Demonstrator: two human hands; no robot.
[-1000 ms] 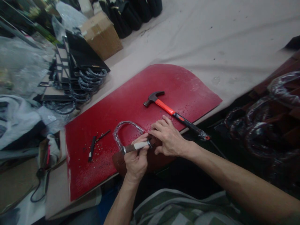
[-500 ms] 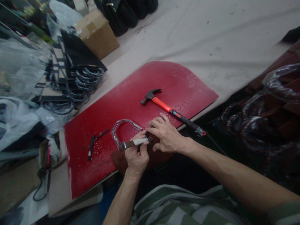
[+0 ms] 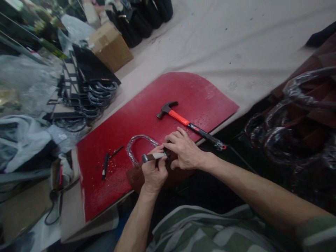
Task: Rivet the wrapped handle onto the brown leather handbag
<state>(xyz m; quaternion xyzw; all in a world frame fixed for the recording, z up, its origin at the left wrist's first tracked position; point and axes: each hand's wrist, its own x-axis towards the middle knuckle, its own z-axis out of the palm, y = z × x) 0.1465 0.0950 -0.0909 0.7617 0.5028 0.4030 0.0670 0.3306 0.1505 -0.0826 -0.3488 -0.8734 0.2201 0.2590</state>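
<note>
My left hand point(image 3: 154, 171) is closed round a hand punch point(image 3: 151, 157), a short rod with a metal end and a brown and white wrapped shaft, tilted over the work. Beneath it lies a brown leather piece point(image 3: 135, 176) with a plastic-wrapped loop handle point(image 3: 128, 147). My right hand point(image 3: 185, 150) has its fingers bent over the leather beside the punch tip, gripping it; the exact spot of contact is hidden. Just beyond my right hand rests a claw hammer point(image 3: 183, 120) with an orange and black handle.
A red mat point(image 3: 147, 105) covers the table edge. Two dark rods point(image 3: 105, 166) lie on it among small scattered bits. Black panels with wrapped handles point(image 3: 94, 98) are piled left, near a cardboard box point(image 3: 111, 45). More brown pieces with wrapped handles point(image 3: 278, 119) are heaped right.
The punch's upper end has swung slightly towards the right hand. Both hands stay at the leather piece. The whole view has shifted a little; the hammer lies as before.
</note>
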